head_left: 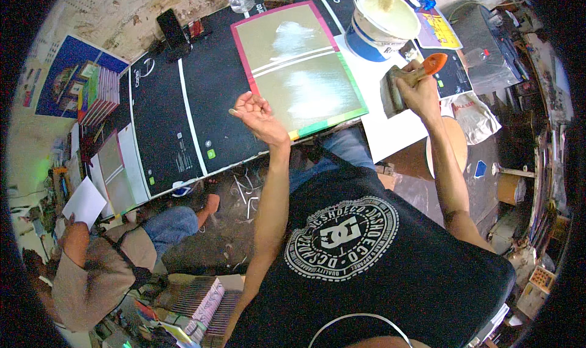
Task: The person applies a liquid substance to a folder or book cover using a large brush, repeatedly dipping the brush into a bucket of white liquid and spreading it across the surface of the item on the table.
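— What's in the right hand [420, 91]?

— A wide paintbrush [404, 84], fingers wrapped closed round its orange handle. The handle points up and to the right, toward the bucket; the grey bristle head hangs down to the left, over the white sheet [390, 134] at the table edge. So its long axis runs on a diagonal, bristle end lower left.

— And the left hand [256, 113]?

— Open, palm up, fingers loosely curled, holding nothing. It sits at the near edge of the glossy card [293, 67], by its lower left corner; whether it touches I cannot tell.

— Describe the card.

— Rectangular, olive-grey face with a pink border on the left and top and a green one on the right and bottom. Two pale lines cross the middle. It lies on the black printed sheets [183, 116], long axis running from upper left to lower right. White glare patches show on the surface.

— The bucket?

— A blue and white bucket [381, 21] of pale creamy liquid, a stick standing in it, just beyond the brush. Another person [97, 262] sits lower left.
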Motion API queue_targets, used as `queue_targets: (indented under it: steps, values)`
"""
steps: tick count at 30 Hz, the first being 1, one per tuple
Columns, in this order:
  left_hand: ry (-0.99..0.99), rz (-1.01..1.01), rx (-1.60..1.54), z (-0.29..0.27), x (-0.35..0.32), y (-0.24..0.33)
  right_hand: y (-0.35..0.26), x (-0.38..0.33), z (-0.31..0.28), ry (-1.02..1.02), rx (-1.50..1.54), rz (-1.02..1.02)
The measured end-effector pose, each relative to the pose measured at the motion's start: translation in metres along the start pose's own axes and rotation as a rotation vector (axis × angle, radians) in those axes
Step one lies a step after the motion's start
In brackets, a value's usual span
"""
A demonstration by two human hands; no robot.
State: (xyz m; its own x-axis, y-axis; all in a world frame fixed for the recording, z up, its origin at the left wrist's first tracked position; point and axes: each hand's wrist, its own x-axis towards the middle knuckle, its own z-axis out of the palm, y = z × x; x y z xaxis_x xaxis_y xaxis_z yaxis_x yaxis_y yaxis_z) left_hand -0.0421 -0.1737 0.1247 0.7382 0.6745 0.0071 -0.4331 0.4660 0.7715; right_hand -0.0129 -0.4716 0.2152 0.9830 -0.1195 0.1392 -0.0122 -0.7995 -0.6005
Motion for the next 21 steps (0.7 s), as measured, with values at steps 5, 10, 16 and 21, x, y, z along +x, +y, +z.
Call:
queue_targets:
  steps: [5, 10, 16, 21]
  values:
    - [-0.051, 0.014, 0.187, 0.000, 0.001, -0.001, -0.042, 0.009, 0.035, 0.154, 0.499, -0.192]
    - [0.041, 0.007, 0.201, 0.002, 0.002, -0.001, -0.095, -0.011, 0.125, -0.058, 0.643, -0.361]
    - [0.083, -0.015, 0.188, 0.004, 0.002, -0.001, -0.077, 0.029, 0.087, -0.231, 0.147, -0.336]
    - [0.035, -0.024, 0.132, 0.002, 0.003, -0.001, -0.075, 0.049, 0.053, -0.039, -0.058, -0.479]
